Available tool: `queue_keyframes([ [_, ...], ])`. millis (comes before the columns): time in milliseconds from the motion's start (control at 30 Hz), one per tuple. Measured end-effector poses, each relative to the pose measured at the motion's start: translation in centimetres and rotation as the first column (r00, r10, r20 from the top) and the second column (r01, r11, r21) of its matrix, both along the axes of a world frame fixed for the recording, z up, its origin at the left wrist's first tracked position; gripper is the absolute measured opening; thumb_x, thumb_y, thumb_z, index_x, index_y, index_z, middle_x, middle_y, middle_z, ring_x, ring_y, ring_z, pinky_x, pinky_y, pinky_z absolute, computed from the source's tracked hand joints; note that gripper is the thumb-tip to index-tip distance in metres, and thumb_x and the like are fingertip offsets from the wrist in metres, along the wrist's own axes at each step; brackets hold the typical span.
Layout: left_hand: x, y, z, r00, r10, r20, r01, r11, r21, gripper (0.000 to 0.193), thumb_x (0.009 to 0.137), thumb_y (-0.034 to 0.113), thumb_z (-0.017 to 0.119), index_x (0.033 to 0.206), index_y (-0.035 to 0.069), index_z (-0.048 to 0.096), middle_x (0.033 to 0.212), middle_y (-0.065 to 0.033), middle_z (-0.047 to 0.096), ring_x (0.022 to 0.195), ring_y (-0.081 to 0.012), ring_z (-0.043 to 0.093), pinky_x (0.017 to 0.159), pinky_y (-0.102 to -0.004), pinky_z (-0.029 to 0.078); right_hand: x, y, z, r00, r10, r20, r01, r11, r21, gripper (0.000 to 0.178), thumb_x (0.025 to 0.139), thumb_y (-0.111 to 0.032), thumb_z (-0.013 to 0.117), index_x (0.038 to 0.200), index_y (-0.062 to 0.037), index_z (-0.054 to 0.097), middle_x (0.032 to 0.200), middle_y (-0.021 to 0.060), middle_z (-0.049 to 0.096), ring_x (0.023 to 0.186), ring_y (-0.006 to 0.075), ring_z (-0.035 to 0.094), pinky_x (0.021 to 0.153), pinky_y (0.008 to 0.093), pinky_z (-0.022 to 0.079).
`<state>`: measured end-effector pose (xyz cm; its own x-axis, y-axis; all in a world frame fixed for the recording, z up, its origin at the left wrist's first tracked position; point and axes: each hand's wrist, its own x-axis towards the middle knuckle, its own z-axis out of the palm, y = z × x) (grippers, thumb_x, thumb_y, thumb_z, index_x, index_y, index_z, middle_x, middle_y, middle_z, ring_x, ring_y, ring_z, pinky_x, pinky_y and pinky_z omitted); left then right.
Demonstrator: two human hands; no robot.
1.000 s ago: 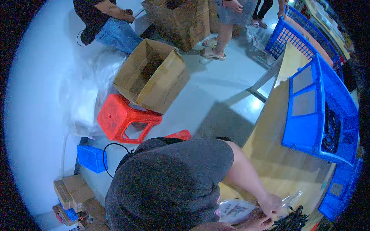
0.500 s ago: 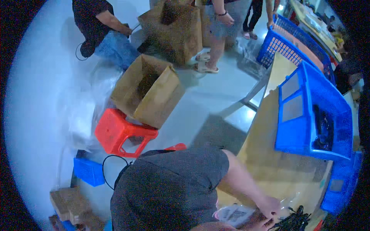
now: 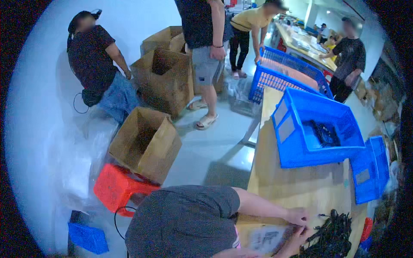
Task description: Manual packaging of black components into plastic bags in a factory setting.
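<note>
My left arm, in a dark sleeve, reaches rightward over the wooden table. My left hand [image 3: 297,216] is closed, its fingertips pinched together beside a heap of black cables [image 3: 332,235]. Just below it, my right hand [image 3: 298,237] is also closed, fingertips almost meeting those of the left. What either pinches is too small to make out. A clear plastic bag [image 3: 267,239] with dark print lies on the table between my forearms.
On the table [image 3: 297,185] stands a blue bin [image 3: 301,155] holding black items; another blue bin [image 3: 370,172] is at its right edge. An open carton [image 3: 167,146], a red stool [image 3: 112,185] and a blue box [image 3: 88,238] are leftward. Co-workers stand beyond, one gripping a blue crate [image 3: 275,79].
The view has swung, showing more of the room and the whole cable heap. My hands, close together before, now show a small gap between them. The person by the crate still holds it.
</note>
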<state>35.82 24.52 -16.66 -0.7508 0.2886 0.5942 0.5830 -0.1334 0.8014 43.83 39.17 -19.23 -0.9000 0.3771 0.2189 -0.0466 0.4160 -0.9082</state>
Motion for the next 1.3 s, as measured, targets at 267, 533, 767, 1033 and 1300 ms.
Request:
queue_keyframes([
  [267,0.7,-1.3,2.1,0.999,-0.035,-0.002,0.034,0.98,-0.198,0.029,0.085,0.03,0.064,0.079,0.002,0.064,0.071,-0.0195,0.062,0.06,-0.0239,0.06,0.059,-0.0404,0.047,1.1,-3.0,4.9,0.995,0.045,-0.091,-0.02,0.965,0.261,0.025,0.097,-0.016,0.056,0.11,0.0032,0.064,0.102,0.0187,0.067,0.093,0.0289,0.064,0.084,0.0394,0.05],
  [533,0.9,-0.5,1.8,0.99,0.099,0.105,-0.056,0.933,-0.354,0.028,0.09,0.03,0.065,0.085,0.003,0.07,0.069,-0.0056,0.066,0.064,-0.0116,0.061,0.061,-0.033,0.052,1.2,-3.3,6.6,0.993,0.082,-0.088,-0.067,0.984,0.163,0.024,0.096,-0.018,0.055,0.107,0.0028,0.062,0.1,0.0188,0.067,0.088,0.029,0.064,0.079,0.0406,0.051],
  [767,4.6,-3.5,2.8,0.969,0.023,0.244,0.006,0.993,-0.121,0.012,0.086,0.006,0.06,0.095,0.002,0.065,0.078,-0.0035,0.065,0.072,-0.0095,0.063,0.06,-0.0292,0.051,0.1,-3.4,3.7,0.995,0.063,-0.077,-0.064,0.998,-0.006,0.021,0.093,-0.015,0.054,0.102,0.0026,0.062,0.092,0.0199,0.068,0.086,0.0249,0.067,0.071,0.0383,0.052],
  [1033,17.0,-11.2,30.2,0.598,-0.318,-0.736,0.298,0.94,-0.164,0.015,0.082,-0.001,0.052,0.085,0.001,0.066,0.084,-0.0116,0.067,0.069,-0.0274,0.064,0.057,-0.0359,0.049,-0.9,-3.2,4.3,0.989,-0.021,-0.149,0.042,0.989,0.141,0.022,0.091,-0.016,0.058,0.099,0.0025,0.065,0.085,0.0189,0.068,0.078,0.0248,0.066,0.071,0.0357,0.051],
  [1300,25.6,-14.9,35.1,0.778,-0.431,-0.457,0.308,0.896,-0.32,0.029,0.053,0.02,0.064,0.078,0.006,0.066,0.079,-0.0089,0.064,0.061,-0.0197,0.06,0.047,-0.0258,0.043,-1.4,-1.3,2.0,0.988,-0.063,-0.141,0.053,0.996,-0.075,0.023,0.091,-0.017,0.061,0.099,0.0034,0.066,0.083,0.0181,0.07,0.074,0.0243,0.069,0.069,0.0344,0.053],
])
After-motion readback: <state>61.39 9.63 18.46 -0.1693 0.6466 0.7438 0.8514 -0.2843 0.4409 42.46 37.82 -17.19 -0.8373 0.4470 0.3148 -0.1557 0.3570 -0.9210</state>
